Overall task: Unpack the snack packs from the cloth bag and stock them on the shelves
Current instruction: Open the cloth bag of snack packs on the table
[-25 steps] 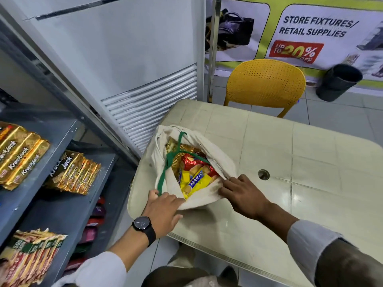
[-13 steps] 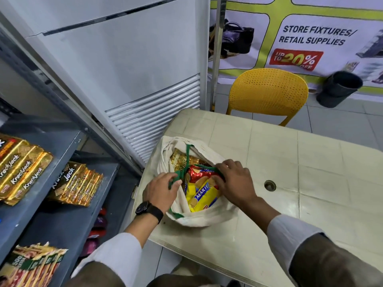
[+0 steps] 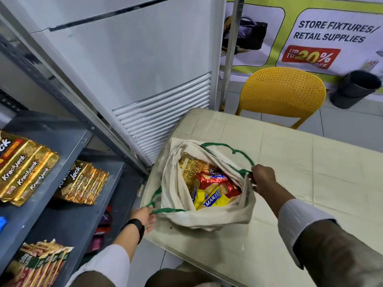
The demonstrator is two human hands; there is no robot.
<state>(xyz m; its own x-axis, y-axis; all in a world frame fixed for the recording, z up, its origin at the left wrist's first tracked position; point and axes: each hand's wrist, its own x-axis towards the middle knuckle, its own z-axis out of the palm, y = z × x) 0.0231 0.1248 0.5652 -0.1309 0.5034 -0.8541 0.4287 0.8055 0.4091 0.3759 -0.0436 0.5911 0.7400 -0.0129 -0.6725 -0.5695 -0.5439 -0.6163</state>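
The cloth bag (image 3: 209, 214) is set on the near left corner of the table (image 3: 300, 183), its left side close to the table edge, mouth pulled wide open. One green handle (image 3: 154, 200) is pinched by the left hand (image 3: 143, 219) beyond the table edge; the other green handle (image 3: 232, 151) is gripped by the closed fingers of the right hand (image 3: 263, 181). Snack packs (image 3: 211, 191) are seen inside: gold, red, yellow "Marie"; lower ones are hidden by cloth. Bare tabletop is left to the right and far side. Shelves (image 3: 70, 204) at left are part-stocked, with open room beside the gold packs (image 3: 83, 183); the lowest packs are cut off.
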